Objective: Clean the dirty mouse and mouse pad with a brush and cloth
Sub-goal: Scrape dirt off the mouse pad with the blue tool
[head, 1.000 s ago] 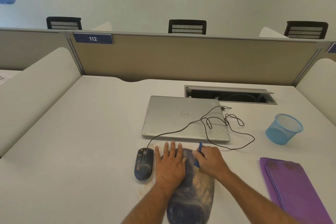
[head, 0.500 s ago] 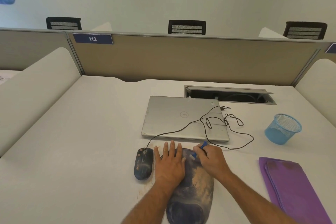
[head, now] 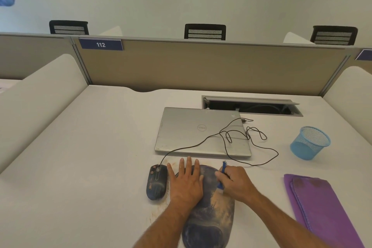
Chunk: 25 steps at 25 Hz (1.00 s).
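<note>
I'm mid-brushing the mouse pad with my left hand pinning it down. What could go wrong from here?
1. Brushing with the brush may flick the tan dust on the mouse pad toward the closed laptop just beyond.
2. The right hand works near the mouse cable and could snag it.
3. Dirt under the left hand stays unbrushed.

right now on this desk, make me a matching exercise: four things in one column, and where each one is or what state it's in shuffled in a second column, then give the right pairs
Things
1. mouse
2. brush
3. purple cloth
4. laptop

Places or states
A. closed, with a black cable lying across its lid
B. folded on the desk at the right, untouched
C. held in the right hand, bristles down on the mouse pad
D. on the desk just left of the left hand, stained

Pairs: 1-D, 2-C, 3-B, 4-A
</note>
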Available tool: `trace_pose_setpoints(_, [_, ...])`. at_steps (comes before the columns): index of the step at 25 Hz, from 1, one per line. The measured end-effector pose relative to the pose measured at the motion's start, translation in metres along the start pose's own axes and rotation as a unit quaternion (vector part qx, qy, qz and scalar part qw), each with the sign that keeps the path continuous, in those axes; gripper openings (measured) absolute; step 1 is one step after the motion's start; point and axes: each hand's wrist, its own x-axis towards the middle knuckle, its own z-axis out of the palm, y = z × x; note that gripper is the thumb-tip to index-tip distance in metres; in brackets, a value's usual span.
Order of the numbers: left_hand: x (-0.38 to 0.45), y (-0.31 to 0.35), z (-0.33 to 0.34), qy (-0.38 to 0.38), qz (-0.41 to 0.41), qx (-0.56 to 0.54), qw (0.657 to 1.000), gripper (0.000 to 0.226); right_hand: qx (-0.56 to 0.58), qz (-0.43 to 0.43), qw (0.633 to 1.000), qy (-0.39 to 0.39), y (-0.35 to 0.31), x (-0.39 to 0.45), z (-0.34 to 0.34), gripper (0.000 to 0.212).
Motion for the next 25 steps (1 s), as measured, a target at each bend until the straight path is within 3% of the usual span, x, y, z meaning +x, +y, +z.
trace_pose_setpoints(3, [-0.001,0.0,-0.001,0.004,-0.002,0.002,1.0,0.092,0.029,-0.007,0.998,0.056,0.003,0.001,-0.005,0.028])
trace_pose_setpoints(6, [-0.004,0.0,-0.004,-0.006,-0.013,0.012,1.0,0.068,-0.017,-0.005,1.0,-0.006,0.002,-0.004,-0.004,0.031])
trace_pose_setpoints(8, [-0.005,0.0,-0.006,-0.004,-0.015,0.008,1.0,0.06,0.002,0.013,1.0,0.004,0.004,-0.006,-0.006,0.032])
trace_pose_setpoints(10, [-0.006,0.0,-0.005,-0.002,-0.016,0.001,1.0,0.06,0.025,0.01,0.999,0.046,0.008,-0.005,-0.009,0.028])
trace_pose_setpoints(14, [-0.005,0.0,-0.005,0.0,-0.013,-0.002,1.0,0.06,-0.002,0.018,1.0,-0.005,0.006,-0.009,-0.01,0.033])
trace_pose_setpoints(17, [-0.006,0.0,-0.005,0.007,-0.013,-0.003,1.0,0.06,0.032,0.017,0.998,0.058,0.012,-0.008,-0.013,0.03])
trace_pose_setpoints(21, [-0.006,0.0,-0.004,0.008,-0.012,-0.005,1.0,0.06,0.007,0.033,0.999,0.004,0.013,-0.01,-0.012,0.029])
trace_pose_setpoints(25, [-0.006,-0.001,-0.003,0.011,-0.014,-0.009,1.0,0.06,0.06,0.039,0.991,0.11,0.016,-0.01,-0.021,0.021])
